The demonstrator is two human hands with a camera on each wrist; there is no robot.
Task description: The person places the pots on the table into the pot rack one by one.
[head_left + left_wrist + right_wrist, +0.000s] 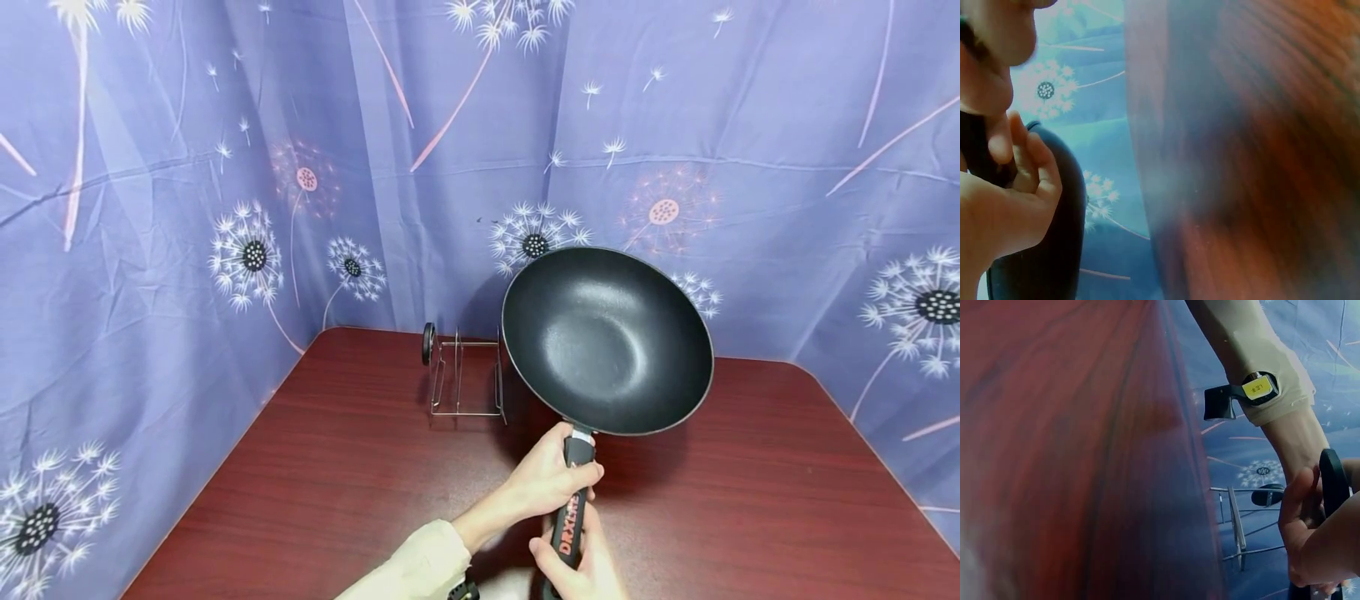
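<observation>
A black wok [607, 342] with a pale rim is held up over the table, its inside tilted toward the head camera. My left hand [551, 477] grips the handle near the metal collar at the bowl. Lower on the same handle [568, 525], over the orange-red lettering, my right hand [588, 562] holds on with the thumb on the left side. In the left wrist view the dark wok [1060, 250] shows behind the fingers. The right wrist view catches a hand [1329, 544] around the black handle end [1333, 481], partly cut off by the frame.
A wire rack [467, 414] with a round black part [428, 343] stands on the reddish-brown wooden table [352, 483], left of the wok. Blue dandelion-print curtains [300, 100] hang behind and at the sides. A wrist camera [1260, 389] sits on the left sleeve.
</observation>
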